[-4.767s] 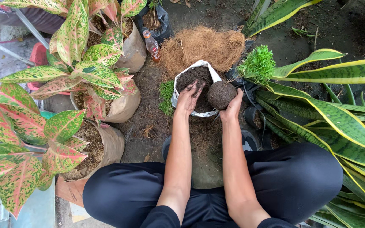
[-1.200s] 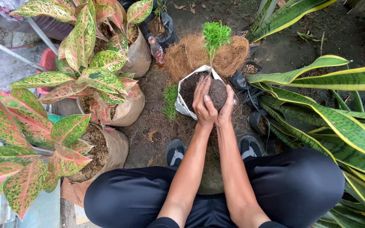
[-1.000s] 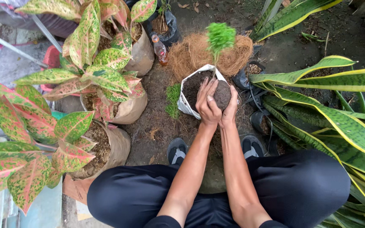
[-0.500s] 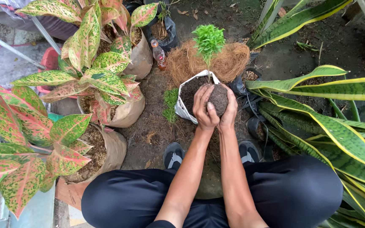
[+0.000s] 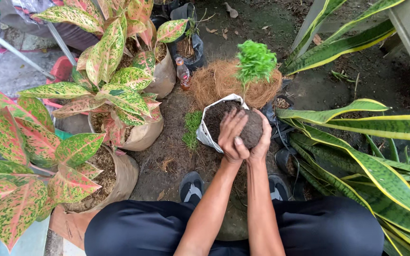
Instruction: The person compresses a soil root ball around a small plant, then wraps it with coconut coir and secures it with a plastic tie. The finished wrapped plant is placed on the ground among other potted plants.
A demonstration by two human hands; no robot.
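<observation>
Both my hands are cupped around a dark round soil ball (image 5: 251, 130) with a small bright green plant (image 5: 255, 60) rising from its top. My left hand (image 5: 231, 135) presses the ball's left side. My right hand (image 5: 263, 142) wraps its right and underside. I hold the ball just above a white bag of dark soil (image 5: 209, 124) on the ground. Behind the bag lies a heap of brown coconut fibre (image 5: 217, 80).
Potted plants with red and green spotted leaves (image 5: 115, 95) fill the left in brown sacks (image 5: 119, 175). Long yellow-edged striped leaves (image 5: 371, 156) spread on the right. A small plastic bottle (image 5: 183, 73) stands by the fibre. My dark trousers and shoes (image 5: 191, 186) are below.
My hands brought the soil ball together over the bag and turned it, so the green plant now stands upright above it. The view drifted slightly.
</observation>
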